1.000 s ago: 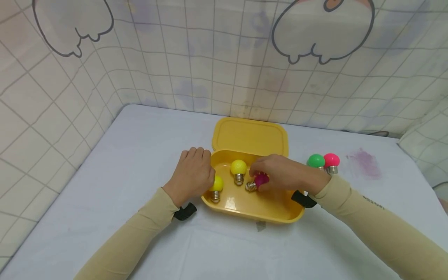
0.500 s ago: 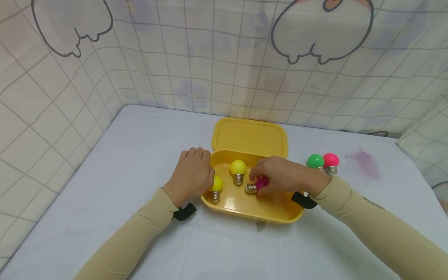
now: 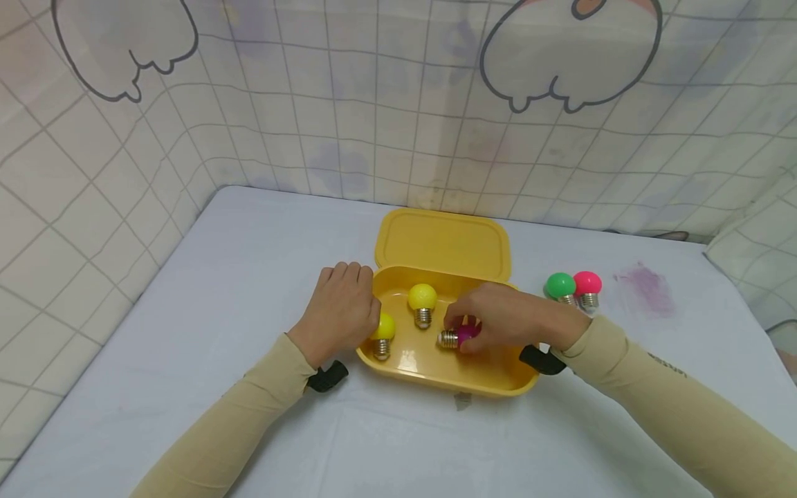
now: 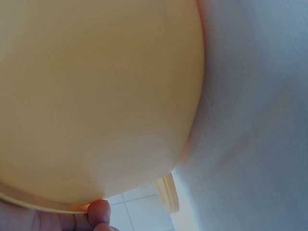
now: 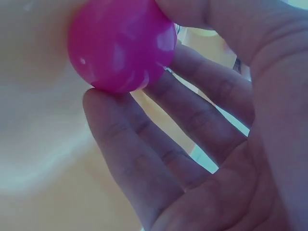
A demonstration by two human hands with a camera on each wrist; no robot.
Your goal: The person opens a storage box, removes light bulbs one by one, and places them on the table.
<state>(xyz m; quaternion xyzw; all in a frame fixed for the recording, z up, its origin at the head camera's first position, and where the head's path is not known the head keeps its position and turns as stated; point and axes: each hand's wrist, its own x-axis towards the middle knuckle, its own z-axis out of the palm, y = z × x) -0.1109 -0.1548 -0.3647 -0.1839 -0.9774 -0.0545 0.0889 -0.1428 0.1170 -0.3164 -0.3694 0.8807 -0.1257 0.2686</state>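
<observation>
Inside the yellow plastic box (image 3: 405, 374), my right hand (image 3: 501, 315) holds a magenta light bulb (image 3: 448, 338) between thumb and fingers. Its metal screw base points left, close over the box floor. In the right wrist view the round magenta head of the bulb (image 5: 120, 45) sits against the fingertips. My left hand (image 3: 339, 304) grips the box's left rim, with fingertips (image 4: 98, 211) at the rim in the left wrist view. Two yellow bulbs are in the box: one (image 3: 423, 297) near the back wall, the other (image 3: 382, 335) at the left, partly hidden by my left hand.
Behind the box lies its flat yellow lid (image 3: 443, 242). To the right on the white tablecloth (image 3: 261, 429), a green bulb (image 3: 560, 285) and a pink bulb (image 3: 587, 283) stand side by side. A tile-patterned curtain (image 3: 349, 124) borders the table behind and at the left.
My right hand has shifted slightly towards me with the magenta bulb, whose screw base has swung from tilted to nearly level, pointing left. My left hand stays on the rim.
</observation>
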